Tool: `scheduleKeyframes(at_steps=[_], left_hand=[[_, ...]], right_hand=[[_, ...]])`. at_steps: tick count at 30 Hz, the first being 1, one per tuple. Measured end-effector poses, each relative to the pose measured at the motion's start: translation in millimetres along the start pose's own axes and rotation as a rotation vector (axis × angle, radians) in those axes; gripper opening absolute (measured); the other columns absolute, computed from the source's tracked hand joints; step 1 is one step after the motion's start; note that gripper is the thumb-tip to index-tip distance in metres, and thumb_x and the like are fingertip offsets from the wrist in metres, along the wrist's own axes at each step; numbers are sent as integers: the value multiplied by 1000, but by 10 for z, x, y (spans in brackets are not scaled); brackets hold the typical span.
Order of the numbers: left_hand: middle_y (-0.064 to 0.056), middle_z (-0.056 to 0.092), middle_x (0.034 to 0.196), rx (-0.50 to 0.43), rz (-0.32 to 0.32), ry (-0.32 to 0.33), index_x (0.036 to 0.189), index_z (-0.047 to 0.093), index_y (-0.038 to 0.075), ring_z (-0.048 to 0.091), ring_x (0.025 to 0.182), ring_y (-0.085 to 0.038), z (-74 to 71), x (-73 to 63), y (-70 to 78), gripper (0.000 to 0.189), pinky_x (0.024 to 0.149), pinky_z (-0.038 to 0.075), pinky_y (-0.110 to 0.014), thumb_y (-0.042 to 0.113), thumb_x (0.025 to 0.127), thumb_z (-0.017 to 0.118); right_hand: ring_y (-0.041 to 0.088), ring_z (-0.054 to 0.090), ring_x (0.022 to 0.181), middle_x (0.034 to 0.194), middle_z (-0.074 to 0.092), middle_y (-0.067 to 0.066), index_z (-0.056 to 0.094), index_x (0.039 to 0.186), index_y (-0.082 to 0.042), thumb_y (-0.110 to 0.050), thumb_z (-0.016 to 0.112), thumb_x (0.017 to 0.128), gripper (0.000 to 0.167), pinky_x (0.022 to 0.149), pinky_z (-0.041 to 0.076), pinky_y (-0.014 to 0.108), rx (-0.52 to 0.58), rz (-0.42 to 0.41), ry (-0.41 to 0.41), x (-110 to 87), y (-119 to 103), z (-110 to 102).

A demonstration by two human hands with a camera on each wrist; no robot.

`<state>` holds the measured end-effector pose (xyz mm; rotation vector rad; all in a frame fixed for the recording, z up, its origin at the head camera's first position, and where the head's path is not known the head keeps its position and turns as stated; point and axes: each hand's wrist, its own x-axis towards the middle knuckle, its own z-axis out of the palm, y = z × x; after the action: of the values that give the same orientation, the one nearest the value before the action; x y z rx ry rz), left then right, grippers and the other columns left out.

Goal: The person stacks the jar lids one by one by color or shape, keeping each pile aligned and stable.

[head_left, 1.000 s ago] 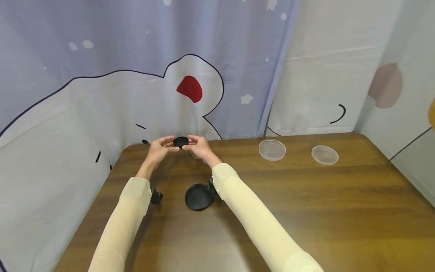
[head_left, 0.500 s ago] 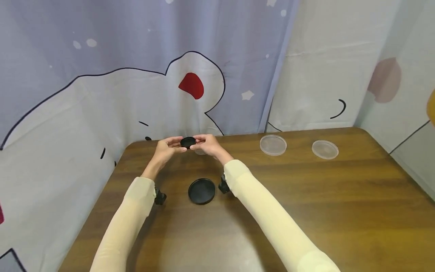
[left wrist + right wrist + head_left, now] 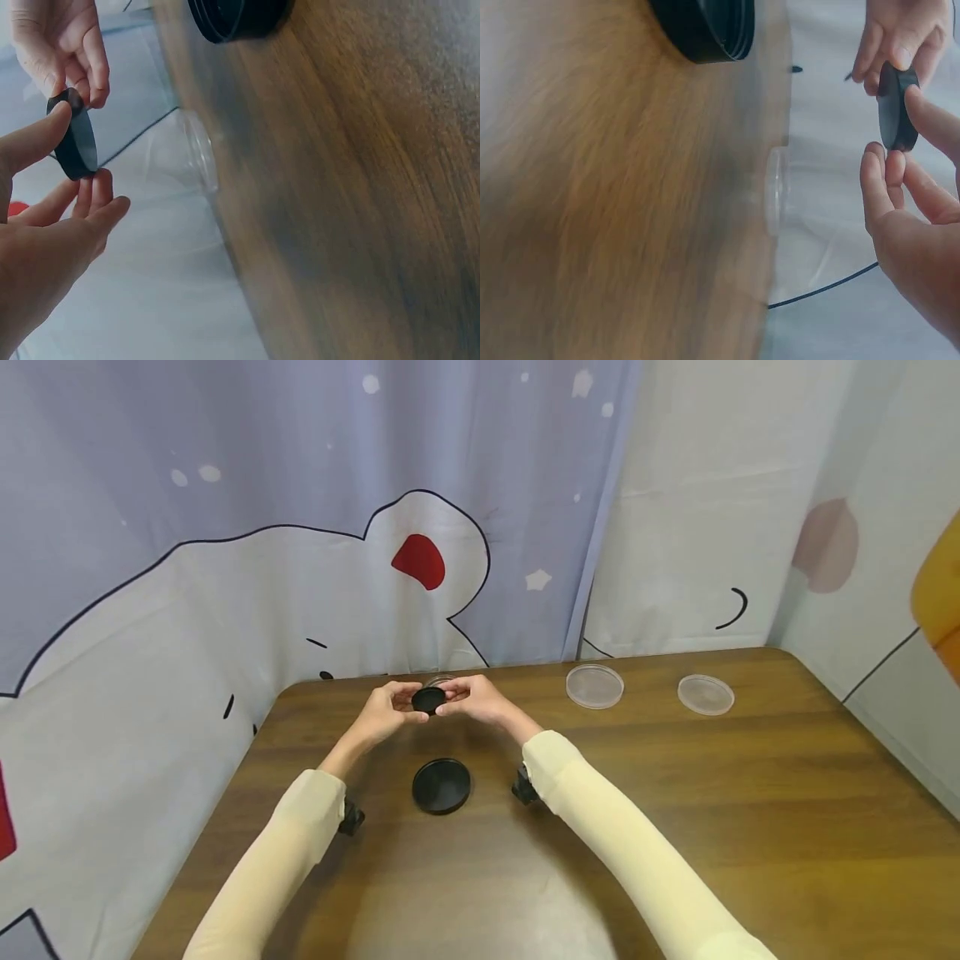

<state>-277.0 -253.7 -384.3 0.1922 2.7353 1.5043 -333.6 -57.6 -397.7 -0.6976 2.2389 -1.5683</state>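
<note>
Both hands hold a small black round dish between them, raised over the far part of the table. My left hand pinches its left side, and my right hand pinches its right side. In the left wrist view the small dish stands tilted, with thumb and fingertips at its rim. Nearer the body, a larger black round dish with a raised rim lies on the table, below the hands. Just beyond the hands a clear round dish sits by the far edge, partly hidden in the head view.
Two more clear round dishes lie toward the back right, one nearer the middle and one farther right. The brown wooden table ends at a printed curtain behind it.
The hands have carried the small black dish right and toward the body, closer to the larger black dish. The clear dish's rim now shows beyond it. The head view has shifted slightly.
</note>
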Motion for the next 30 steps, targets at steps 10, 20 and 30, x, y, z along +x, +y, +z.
scheduleKeyframes(at_steps=[10, 20, 30], left_hand=[[-23, 56, 114, 82, 76, -24, 129, 56, -9, 59, 104, -34, 71, -233, 62, 54, 100, 48, -50, 5, 80, 77], [-19, 58, 110, 120, 113, -50, 124, 60, -6, 56, 102, -29, 208, -368, 112, 53, 98, 48, -49, 9, 77, 80], [-15, 56, 104, 134, 88, -118, 116, 60, -4, 54, 94, -23, 325, -422, 84, 52, 84, 49, -31, 11, 72, 83]], right_hand=[[15, 64, 93, 109, 68, 17, 63, 124, 3, -8, 74, 84, 43, 81, 53, 20, -80, -79, -90, -249, -58, -27], [15, 65, 88, 110, 66, 20, 61, 125, 6, -8, 74, 84, 45, 79, 54, 21, -125, -108, -105, -522, -51, -46], [12, 61, 81, 108, 65, 15, 63, 123, 2, -12, 77, 81, 46, 69, 49, 18, -192, -28, -164, -625, 49, -51]])
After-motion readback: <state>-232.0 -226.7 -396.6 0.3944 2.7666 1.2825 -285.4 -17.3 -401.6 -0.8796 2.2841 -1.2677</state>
